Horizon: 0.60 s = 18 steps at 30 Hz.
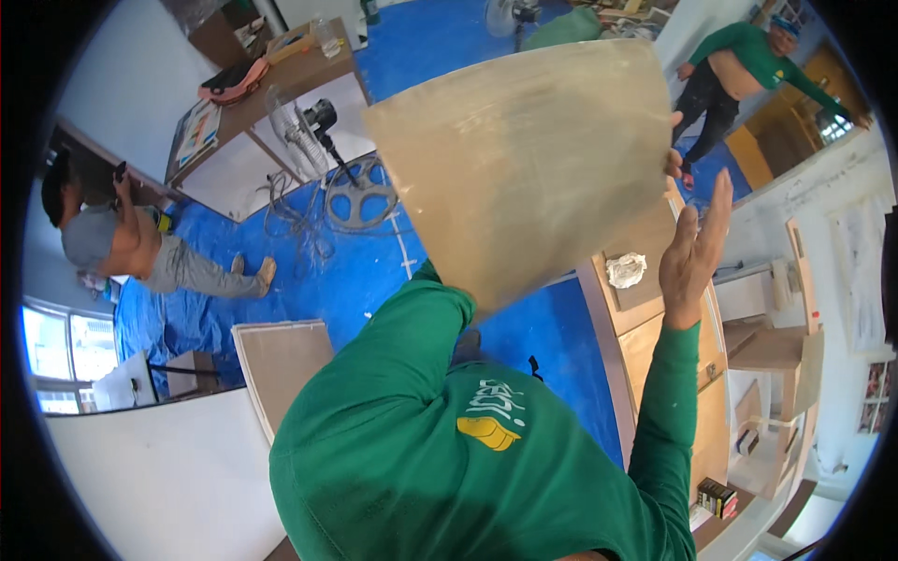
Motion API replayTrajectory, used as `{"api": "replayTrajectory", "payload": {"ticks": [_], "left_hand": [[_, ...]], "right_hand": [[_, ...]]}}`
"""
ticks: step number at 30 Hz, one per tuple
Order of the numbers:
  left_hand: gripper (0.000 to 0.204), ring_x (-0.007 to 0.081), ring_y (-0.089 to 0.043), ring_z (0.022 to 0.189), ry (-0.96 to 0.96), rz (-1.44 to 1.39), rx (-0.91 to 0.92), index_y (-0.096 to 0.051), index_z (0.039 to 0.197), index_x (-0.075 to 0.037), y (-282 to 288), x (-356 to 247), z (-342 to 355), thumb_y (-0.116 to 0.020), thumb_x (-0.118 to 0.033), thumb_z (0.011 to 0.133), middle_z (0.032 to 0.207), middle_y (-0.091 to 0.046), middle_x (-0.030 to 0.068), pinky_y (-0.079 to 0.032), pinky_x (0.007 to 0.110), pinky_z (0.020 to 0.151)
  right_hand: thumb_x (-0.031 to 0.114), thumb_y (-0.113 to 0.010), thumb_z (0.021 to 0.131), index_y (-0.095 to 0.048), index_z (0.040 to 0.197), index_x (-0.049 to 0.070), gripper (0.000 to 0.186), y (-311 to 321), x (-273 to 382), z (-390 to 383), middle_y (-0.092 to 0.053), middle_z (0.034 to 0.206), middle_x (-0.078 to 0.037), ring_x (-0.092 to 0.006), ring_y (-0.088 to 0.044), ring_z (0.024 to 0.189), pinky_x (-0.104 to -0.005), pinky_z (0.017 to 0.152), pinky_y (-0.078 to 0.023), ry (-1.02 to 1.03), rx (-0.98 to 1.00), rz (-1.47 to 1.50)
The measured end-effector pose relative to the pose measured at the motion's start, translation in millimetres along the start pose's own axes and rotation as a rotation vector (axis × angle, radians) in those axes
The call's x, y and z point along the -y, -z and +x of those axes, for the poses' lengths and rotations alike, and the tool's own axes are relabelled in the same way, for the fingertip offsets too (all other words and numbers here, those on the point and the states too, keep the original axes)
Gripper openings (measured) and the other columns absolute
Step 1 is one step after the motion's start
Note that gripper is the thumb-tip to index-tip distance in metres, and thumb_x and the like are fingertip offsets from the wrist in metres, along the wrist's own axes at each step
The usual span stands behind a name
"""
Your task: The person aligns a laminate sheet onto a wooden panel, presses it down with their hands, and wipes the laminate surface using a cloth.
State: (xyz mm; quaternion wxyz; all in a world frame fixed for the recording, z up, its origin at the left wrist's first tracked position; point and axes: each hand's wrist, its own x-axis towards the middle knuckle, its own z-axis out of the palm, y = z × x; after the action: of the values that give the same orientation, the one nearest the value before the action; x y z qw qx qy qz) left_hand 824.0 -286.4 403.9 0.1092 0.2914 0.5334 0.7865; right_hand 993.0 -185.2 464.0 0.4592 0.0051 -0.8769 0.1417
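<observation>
A brown wooden panel (533, 168), flat and roughly rectangular, is held up before me and takes up the upper middle of the view. My left forearm passes behind it. The fingers of my left hand (673, 164) show at the panel's right edge, gripping it; the rest of that hand is hidden behind the board. My right hand (694, 252) is raised just right of the panel, fingers stretched out, apart from it and holding nothing.
A workbench (645, 346) with a crumpled white cloth (627, 270) stands on my right. Ahead left are a standing fan (313, 126) and a desk (253, 112). Blue sheeting (355, 262) covers the floor. One person (140, 243) stands at left, another (748, 70) at far right.
</observation>
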Motion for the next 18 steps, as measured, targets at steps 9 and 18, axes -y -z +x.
{"api": "replayTrajectory", "payload": {"ticks": [9,18], "left_hand": [[0.070,0.0281,-0.061,0.135,0.121,0.001,-0.062,-0.062,0.122,-0.009,28,5,-116,-0.044,-0.073,0.104,0.137,-0.064,0.0123,-0.043,0.055,0.122],[0.066,0.0274,-0.061,0.134,0.158,0.049,-0.090,-0.063,0.119,-0.010,69,-17,-197,-0.042,-0.071,0.107,0.135,-0.065,0.0106,-0.042,0.054,0.123]], "right_hand": [[0.031,-0.065,0.112,-0.040,0.167,-0.002,0.069,-31,18,25,-0.044,0.170,-0.027,-0.0434,-0.039,0.161,-0.0503,0.128,-0.034,0.046,-0.022,0.134],[0.032,-0.065,0.110,-0.050,0.161,-0.003,0.064,-21,-1,21,-0.052,0.163,-0.029,-0.0459,-0.048,0.154,-0.0496,0.124,-0.039,0.061,-0.132,0.059]]}}
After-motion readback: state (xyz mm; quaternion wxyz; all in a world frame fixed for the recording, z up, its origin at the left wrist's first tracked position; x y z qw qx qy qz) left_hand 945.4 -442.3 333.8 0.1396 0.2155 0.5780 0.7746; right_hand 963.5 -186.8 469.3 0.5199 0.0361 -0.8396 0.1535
